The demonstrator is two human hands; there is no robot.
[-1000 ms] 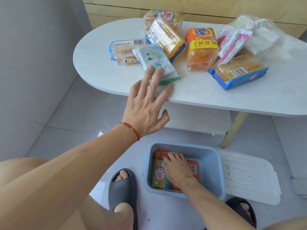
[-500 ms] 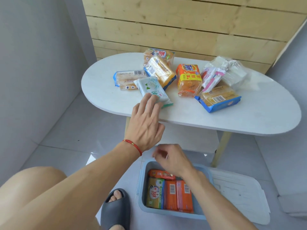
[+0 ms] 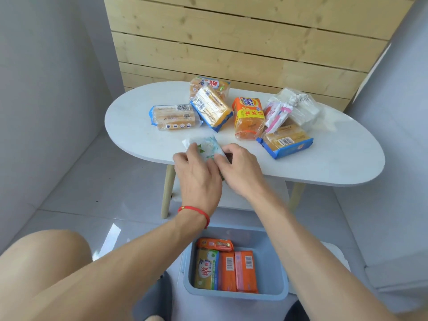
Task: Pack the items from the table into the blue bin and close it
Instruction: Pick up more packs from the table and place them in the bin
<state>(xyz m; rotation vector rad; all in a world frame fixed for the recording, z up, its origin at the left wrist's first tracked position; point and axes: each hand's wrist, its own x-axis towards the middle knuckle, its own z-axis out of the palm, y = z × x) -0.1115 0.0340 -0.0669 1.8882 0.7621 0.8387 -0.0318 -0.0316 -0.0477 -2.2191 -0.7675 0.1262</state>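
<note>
- My left hand (image 3: 196, 179) and right hand (image 3: 240, 172) both grip one white-and-green soap pack (image 3: 207, 147) at the worktop (image 3: 324, 165) front edge — fingers curled round it.
- Blue bin (image 3: 273, 274) sits open on the floor below — four soap bars inside.

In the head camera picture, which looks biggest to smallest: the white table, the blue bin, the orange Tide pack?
1. white table, by far the largest.
2. blue bin, though it is nearer the camera, which may flatter it.
3. orange Tide pack, smallest.
</note>
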